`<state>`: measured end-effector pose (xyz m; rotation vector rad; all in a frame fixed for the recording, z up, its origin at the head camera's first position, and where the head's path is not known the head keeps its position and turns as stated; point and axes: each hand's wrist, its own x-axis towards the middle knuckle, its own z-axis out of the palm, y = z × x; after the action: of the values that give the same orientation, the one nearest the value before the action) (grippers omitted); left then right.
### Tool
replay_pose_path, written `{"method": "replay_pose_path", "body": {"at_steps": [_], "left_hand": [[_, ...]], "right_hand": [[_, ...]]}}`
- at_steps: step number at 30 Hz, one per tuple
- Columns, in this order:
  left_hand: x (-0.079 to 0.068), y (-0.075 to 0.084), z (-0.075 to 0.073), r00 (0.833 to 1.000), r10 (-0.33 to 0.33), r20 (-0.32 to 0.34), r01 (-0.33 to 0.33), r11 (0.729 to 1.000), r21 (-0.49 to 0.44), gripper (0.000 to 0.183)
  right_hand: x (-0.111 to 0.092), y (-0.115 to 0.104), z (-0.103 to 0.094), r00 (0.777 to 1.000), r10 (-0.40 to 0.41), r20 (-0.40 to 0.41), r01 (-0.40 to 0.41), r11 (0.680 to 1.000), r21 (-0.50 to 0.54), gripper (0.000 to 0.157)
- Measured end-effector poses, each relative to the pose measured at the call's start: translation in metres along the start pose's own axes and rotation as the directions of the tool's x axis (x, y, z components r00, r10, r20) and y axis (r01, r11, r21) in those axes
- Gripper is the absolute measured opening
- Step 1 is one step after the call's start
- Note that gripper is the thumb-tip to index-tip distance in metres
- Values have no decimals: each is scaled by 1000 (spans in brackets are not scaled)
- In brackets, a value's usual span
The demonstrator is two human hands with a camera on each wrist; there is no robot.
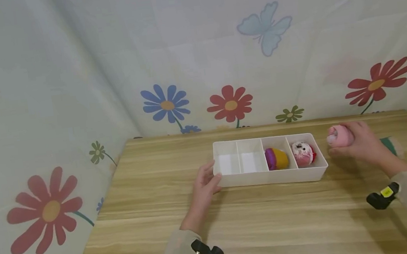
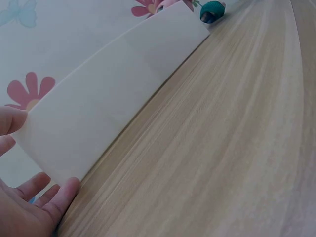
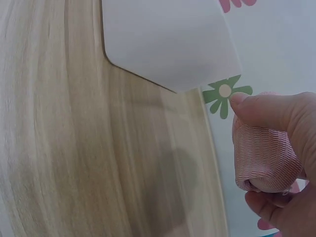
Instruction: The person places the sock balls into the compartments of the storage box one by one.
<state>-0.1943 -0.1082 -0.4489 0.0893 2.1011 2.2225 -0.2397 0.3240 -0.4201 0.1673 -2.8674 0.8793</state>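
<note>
Containers, one: a white four-compartment box [image 1: 272, 178] on the wood-grain tabletop [image 1: 154, 219]. Fabric rolls, four in all. Two lie inside the box: a purple and yellow roll [image 1: 279, 158] in the third compartment from the left, and a white roll with red and dark marks [image 1: 302, 153] in the fourth. The third, a pink knit roll [image 1: 340, 136] (its ribbing plain in the right wrist view), is held up off the tabletop just beyond the box's right end. The fourth, a green roll [image 1: 388, 145], rests farther to the right of the box, partly hidden by the right hand [image 1: 366, 144].

Hands, two. The right is grasping the pink roll between thumb and fingers, its forearm slanting in from the near right of the box. The left hand [image 1: 204, 185] is gripping the box's left end, thumb at the front corner and fingers along the end wall; its forearm rises from nearer than the box. Each beige cuff carries one black wrist camera [image 1: 208, 251] (two counted).
</note>
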Motion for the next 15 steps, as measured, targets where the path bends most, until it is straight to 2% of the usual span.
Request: {"method": "replay_pose_path", "body": {"at_steps": [3, 7, 10, 15], "left_hand": [[2, -3, -2, 1000, 1, 3, -1, 1000, -4, 49], [8, -16, -5, 1000, 4, -6, -5, 1000, -11, 49], [13, -26, -6, 1000, 6, -24, -6, 1000, -4, 49], [15, -30, -5, 999, 29, -39, -28, 999, 20, 48]], "right_hand": [[-1, -4, -1, 1000, 4, 7, -4, 1000, -6, 89], [-1, -10, -2, 1000, -5, 2, 5, 1000, -12, 89], [-1, -15, -3, 999, -40, -19, 40, 999, -11, 87], [-1, -26, -5, 995, -89, -49, 88, 996, -12, 82]]}}
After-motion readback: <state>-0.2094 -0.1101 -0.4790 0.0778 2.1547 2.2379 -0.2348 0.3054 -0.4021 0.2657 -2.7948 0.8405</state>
